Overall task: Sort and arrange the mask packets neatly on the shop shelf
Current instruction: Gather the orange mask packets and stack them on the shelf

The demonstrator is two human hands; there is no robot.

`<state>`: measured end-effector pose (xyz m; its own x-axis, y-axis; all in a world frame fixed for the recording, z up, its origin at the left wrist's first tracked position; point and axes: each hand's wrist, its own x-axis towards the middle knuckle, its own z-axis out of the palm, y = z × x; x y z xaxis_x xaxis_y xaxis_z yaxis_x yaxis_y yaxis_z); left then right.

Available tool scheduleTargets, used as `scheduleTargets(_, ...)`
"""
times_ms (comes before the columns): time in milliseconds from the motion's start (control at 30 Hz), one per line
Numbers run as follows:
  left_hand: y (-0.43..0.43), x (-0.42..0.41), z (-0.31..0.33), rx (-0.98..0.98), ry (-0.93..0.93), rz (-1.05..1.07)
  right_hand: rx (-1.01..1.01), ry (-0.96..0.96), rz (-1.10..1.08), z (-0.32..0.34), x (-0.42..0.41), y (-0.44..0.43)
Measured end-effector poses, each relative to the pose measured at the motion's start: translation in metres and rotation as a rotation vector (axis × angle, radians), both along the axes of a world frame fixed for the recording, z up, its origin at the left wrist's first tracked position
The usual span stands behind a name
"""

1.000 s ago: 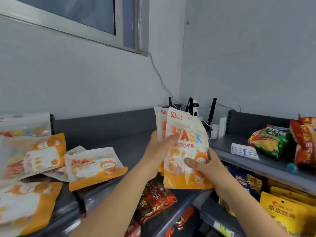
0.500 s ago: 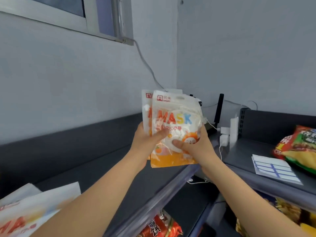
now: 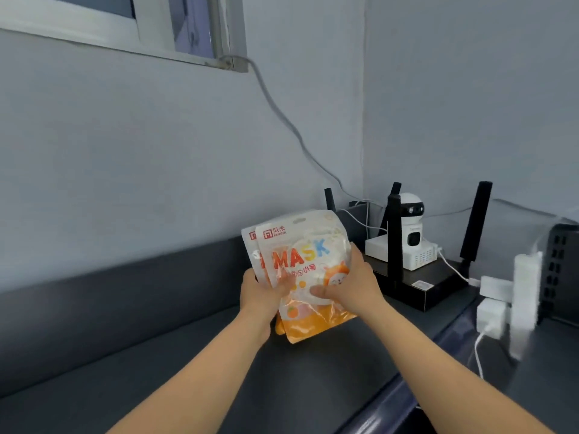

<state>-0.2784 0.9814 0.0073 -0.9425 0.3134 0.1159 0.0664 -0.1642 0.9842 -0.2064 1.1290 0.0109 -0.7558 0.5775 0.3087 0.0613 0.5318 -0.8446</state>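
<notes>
Two stacked mask packets (image 3: 305, 261) upright at frame centre, lower edges near the shelf (image 3: 150, 364); clamped either side in the grip of left hand (image 3: 263, 294) and right hand (image 3: 349, 285). Likely placing step. Next: square the edges, set down clear of the router (image 3: 416, 280)

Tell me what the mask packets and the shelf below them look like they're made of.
The mask packets: likely thin glossy plastic film; it crinkles and glints near the orange bottom. The shelf: probably painted metal, matte dark grey, smooth and flat, though the look leaves that open.
</notes>
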Motion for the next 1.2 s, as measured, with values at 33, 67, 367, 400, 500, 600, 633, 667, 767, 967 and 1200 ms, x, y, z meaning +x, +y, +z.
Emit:
scheduleTargets(33, 0.007, -0.006, -0.002, 0.007, 0.002, 0.028, 0.018, -0.010, -0.006, -0.002, -0.008, 0.007)
scheduleTargets(67, 0.014, -0.012, -0.005, 0.008, 0.000, 0.048, 0.033, -0.022, -0.017, -0.004, -0.014, 0.013)
scheduleTargets(367, 0.045, -0.035, -0.022, -0.344, 0.379, -0.012, 0.073, -0.160, -0.116, -0.021, -0.043, 0.048)
scheduleTargets(400, 0.048, -0.036, -0.023, -0.424, 0.413, -0.001, 0.080, -0.211, -0.131, -0.023, -0.044, 0.049)
scheduleTargets(500, 0.052, -0.031, -0.024, -0.645, 0.295, 0.120, 0.136, -0.305, -0.167, -0.031, -0.044, 0.047)
scheduleTargets(600, 0.047, -0.023, -0.024, -0.862, 0.436, 0.153, 0.181, -0.366, -0.162, -0.032, -0.041, 0.045)
scheduleTargets(633, 0.043, -0.019, -0.023, -0.963, 0.519, 0.105, 0.196, -0.392, -0.155, -0.029, -0.039, 0.044)
scheduleTargets(667, 0.038, -0.015, -0.022, -1.072, 0.576, 0.041, 0.211, -0.422, -0.145, -0.028, -0.036, 0.043)
scheduleTargets(767, 0.020, -0.004, -0.017, -1.274, 0.618, -0.134, 0.299, -0.429, -0.140, -0.020, -0.028, 0.032)
scheduleTargets(967, -0.058, 0.025, 0.006, -1.447, 0.765, -0.148, 0.458, -0.225, 0.124, 0.006, -0.030, -0.045)
scheduleTargets(1200, -0.229, 0.068, 0.016, -1.618, 0.610, -0.014, 0.400, -0.190, 0.658, 0.014, -0.034, -0.206)
